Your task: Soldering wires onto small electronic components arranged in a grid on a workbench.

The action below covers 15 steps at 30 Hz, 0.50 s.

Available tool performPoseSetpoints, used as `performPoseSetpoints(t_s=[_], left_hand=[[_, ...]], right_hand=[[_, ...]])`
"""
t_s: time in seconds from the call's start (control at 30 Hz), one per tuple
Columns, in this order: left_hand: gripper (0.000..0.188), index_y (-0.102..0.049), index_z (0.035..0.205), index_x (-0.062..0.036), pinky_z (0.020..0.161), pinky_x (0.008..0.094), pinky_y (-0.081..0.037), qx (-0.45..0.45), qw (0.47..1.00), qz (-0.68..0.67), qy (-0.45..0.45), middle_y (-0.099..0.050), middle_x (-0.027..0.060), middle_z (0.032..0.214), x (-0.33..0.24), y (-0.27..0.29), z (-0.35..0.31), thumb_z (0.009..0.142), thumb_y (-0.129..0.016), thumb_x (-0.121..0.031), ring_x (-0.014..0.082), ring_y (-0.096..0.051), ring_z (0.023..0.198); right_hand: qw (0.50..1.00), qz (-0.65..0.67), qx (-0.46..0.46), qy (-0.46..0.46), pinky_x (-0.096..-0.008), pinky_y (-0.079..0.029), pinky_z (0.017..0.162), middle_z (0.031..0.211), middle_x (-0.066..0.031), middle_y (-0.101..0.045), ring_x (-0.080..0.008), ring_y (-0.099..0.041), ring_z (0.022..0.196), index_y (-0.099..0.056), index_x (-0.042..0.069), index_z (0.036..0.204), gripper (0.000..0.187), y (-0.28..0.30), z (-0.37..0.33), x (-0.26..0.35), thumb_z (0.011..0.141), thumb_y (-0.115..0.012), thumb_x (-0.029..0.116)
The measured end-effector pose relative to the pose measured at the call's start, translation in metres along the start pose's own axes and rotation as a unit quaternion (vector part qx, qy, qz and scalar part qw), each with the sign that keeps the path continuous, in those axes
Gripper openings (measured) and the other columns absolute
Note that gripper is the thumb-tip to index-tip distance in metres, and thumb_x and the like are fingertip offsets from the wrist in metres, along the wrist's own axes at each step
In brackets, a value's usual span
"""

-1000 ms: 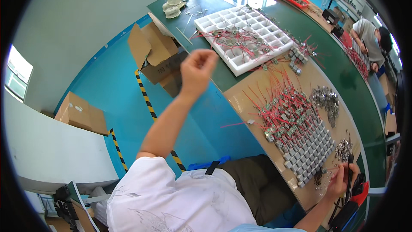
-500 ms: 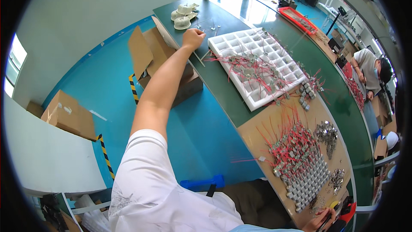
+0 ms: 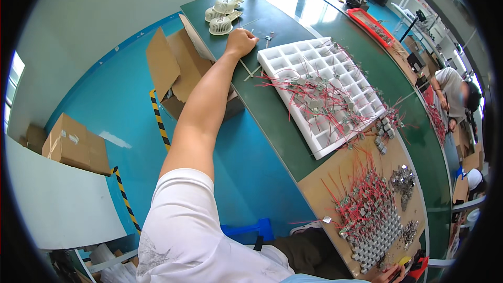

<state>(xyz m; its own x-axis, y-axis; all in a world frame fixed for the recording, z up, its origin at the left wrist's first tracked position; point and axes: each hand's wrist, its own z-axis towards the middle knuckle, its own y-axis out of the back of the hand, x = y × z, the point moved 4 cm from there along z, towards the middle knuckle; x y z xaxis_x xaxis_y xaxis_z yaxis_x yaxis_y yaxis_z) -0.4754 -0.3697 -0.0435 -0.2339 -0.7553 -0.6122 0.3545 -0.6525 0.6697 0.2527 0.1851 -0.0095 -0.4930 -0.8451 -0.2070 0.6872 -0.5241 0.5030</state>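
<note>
Left hand (image 3: 241, 42) reached forward (near green table's edge (image 3: 269, 131)).

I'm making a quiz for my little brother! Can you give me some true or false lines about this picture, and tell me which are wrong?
1. The left hand is near the pale round parts. True.
2. The left hand is inside the white tray. False: it is to the left of the white tray.
3. Red wires lie across the white tray. True.
4. The open box sits on top of the table. False: the open box is beside the green table.
5. The person's sleeve is black. False: the sleeve is white.
6. The red tray is farther from the person than the white tray. True.
</note>
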Motion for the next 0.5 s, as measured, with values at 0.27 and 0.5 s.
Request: performPoseSetpoints(t_s=[0.27,0.5], left_hand=[[0.026,-0.080,0.086,-0.0057,0.077,0.0361,-0.056,-0.039,0.997,-0.053,0.035,-0.075,0.0169,0.083,0.007,0.006,0.004,0.079,-0.079,-0.031,0.0280,-0.073,0.077],[0.024,-0.077,0.083,-0.0011,0.066,0.0330,-0.053,-0.140,0.962,-0.207,0.107,-0.073,0.0134,0.073,0.024,0.006,-0.001,0.084,-0.079,-0.025,0.0180,-0.069,0.065]], right_hand=[[0.968,0.143,0.085,-0.186,-0.0608,-0.042,0.103,0.130,-0.0294,-0.059,-0.0406,-0.054,0.127,-0.064,-0.006,0.124,0.036,0.003,0.020,0.014,0.098,-0.064,0.020],[0.980,0.118,0.059,-0.152,-0.0557,-0.045,0.094,0.120,-0.0274,-0.060,-0.0389,-0.056,0.115,-0.064,-0.006,0.117,0.032,0.017,0.024,0.011,0.096,-0.065,0.017]])
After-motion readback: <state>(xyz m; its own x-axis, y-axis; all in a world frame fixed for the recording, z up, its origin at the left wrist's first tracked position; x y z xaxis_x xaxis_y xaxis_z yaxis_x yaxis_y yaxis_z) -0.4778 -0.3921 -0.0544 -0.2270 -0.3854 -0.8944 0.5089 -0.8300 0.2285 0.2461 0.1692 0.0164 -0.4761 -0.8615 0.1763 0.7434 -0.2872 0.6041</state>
